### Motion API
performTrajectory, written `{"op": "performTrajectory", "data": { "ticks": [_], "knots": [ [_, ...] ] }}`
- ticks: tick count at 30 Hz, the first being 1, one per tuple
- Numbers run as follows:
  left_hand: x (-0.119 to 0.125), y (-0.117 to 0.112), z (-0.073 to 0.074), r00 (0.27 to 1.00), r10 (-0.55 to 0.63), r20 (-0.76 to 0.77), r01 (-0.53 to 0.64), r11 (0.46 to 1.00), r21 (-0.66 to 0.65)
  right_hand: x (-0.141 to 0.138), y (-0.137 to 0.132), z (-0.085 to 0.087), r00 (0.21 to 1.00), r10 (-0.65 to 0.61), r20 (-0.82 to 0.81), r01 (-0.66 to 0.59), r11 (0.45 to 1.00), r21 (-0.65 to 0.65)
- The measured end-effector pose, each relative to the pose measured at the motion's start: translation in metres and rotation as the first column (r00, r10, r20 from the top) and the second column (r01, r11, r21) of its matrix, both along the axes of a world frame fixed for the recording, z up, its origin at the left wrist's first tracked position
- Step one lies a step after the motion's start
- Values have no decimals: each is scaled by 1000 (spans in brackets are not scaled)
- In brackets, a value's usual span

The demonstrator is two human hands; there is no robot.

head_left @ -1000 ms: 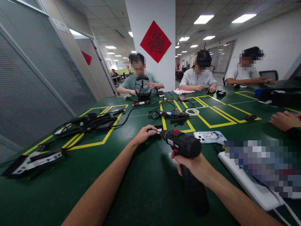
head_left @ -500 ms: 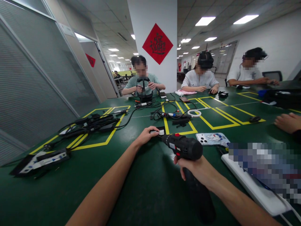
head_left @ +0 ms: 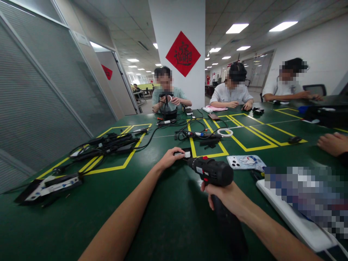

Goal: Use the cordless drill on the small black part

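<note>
My right hand [head_left: 217, 190] is wrapped round the grip of a black cordless drill [head_left: 210, 170] with red buttons. The drill points forward and left, its chuck close to a small black tray-like part [head_left: 187, 149] on the table. A small white piece [head_left: 187, 154] sits in or on that part. My left hand [head_left: 172, 156] is closed at the part's left side, fingertips on the white piece. The drill hides the exact spot where the bit ends, so contact cannot be made out.
Black cables and devices [head_left: 108, 145] lie to the left, near an open black-and-white casing [head_left: 54, 188]. Ahead are more cables, small black pieces [head_left: 209, 142] and a white ring [head_left: 224, 132]. A phone [head_left: 246, 162] and white box [head_left: 288, 214] lie right. Several people sit around the green table.
My view has tilted up slightly. Both hands and the drill hold nearly the same place at the small part. The person opposite has leaned and shifted the headset-like device in their hands.
</note>
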State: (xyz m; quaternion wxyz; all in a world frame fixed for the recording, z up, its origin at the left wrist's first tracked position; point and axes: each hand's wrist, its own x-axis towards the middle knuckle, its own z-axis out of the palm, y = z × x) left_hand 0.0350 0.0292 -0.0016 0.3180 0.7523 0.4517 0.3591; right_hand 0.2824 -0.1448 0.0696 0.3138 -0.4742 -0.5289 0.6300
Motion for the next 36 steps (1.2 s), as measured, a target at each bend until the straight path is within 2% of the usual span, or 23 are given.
{"op": "performTrajectory", "data": {
  "ticks": [10,27,36],
  "knots": [
    [0,0,0,1000,3,9,-3,1000,-15,0,-1,-3,1000,8,7,-9,999,45],
    [0,1,-1,1000,17,0,-17,1000,-9,0,0,-3,999,13,35,-14,999,44],
    [-1,0,0,1000,3,-2,-3,1000,-3,-5,-1,5,999,-10,47,8,999,45]
  ]
}}
